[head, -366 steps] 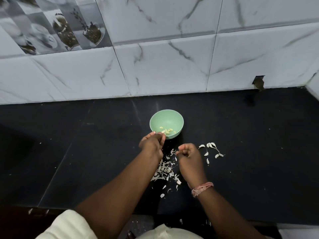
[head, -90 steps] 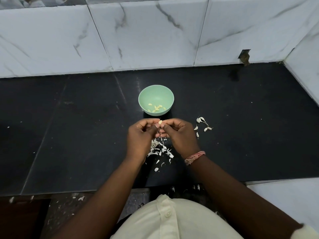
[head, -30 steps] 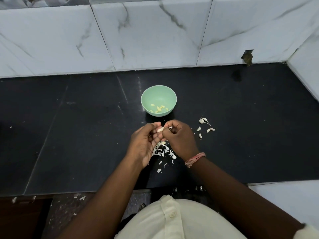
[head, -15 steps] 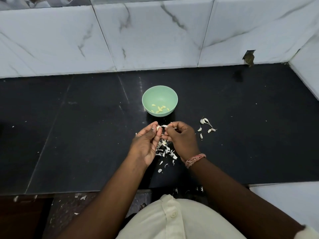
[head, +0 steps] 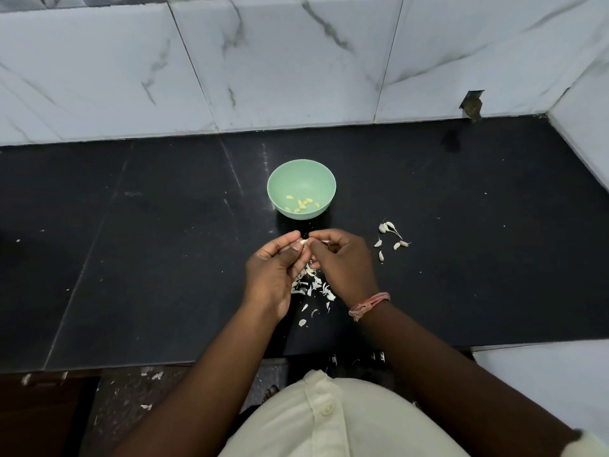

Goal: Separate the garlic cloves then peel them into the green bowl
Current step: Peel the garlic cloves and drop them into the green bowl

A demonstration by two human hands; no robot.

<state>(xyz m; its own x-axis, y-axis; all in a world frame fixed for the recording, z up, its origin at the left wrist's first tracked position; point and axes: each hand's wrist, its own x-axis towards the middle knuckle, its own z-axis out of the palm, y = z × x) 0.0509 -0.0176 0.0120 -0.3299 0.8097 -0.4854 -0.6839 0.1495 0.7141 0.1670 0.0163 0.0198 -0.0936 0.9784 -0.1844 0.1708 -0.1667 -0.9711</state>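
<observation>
Marble-veined white tiles point(head: 296, 61) fill the top of the frame, with a small dark notch point(head: 472, 105) cut into them at the upper right. Below them a black surface point(head: 148, 242) runs across the middle of the frame. At its centre, slightly above the hands, stands the green bowl point(head: 301, 179), upright, with several peeled cloves point(head: 301, 204) lying in its bottom.

Just below the bowl the two hands meet. The left hand point(head: 272, 275) has its fingers point(head: 290, 240) curled, thumb and fingertips pinching a pale clove point(head: 303, 242). The right hand point(head: 344, 263) comes in from the other side, its fingers point(head: 324, 237) also curled and its fingertips pinching the same clove, so that the fingertips of both hands touch around it. A pink thread band point(head: 368, 305) sits on the right wrist.

Under and between the hands, white skins point(head: 313, 286) lie scattered on the surface, with a few loose scraps trailing toward the lower centre. Right of the hands, near but apart from them, a small group of unpeeled cloves point(head: 389, 237) rests on the surface.

At the bottom of the frame a cream shirt point(head: 329, 420) with buttons shows, and more white scraps lie on the floor point(head: 131, 400) at lower left.
</observation>
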